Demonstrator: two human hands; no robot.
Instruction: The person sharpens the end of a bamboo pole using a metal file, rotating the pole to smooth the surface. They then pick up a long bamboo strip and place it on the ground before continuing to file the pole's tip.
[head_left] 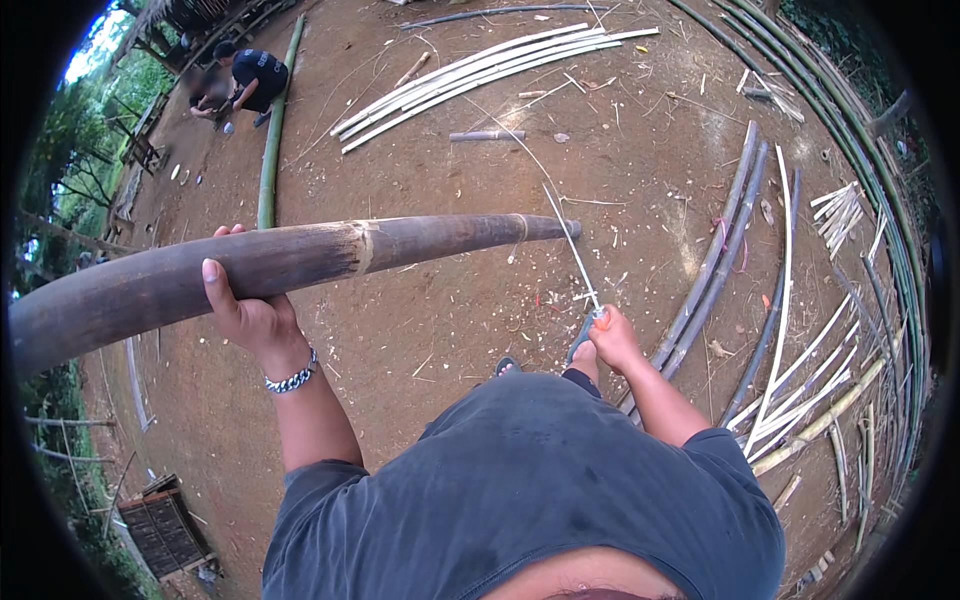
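A thick, dark brown bamboo pole [300, 250] spans the view from the left edge to the middle, with a pale, scraped ring at one joint. My left hand [255, 320], wearing a chain bracelet [292, 378], grips it from below, thumb on the near side and fingertips showing over the far side. Closed around an orange handle [601, 318], my right hand [618, 340] is low and right of the pole. From that handle a long, thin, pale blade [580, 262] points away, passing across the pole's narrow end in view. Whether they touch, I cannot tell.
Split pale bamboo strips [480, 75] lie ahead on the brown dirt. Dark poles [722, 245] and more strips [780, 330] lie to the right. A green bamboo pole [273, 150] stretches at far left, beside a person in dark clothes [258, 80] and another person.
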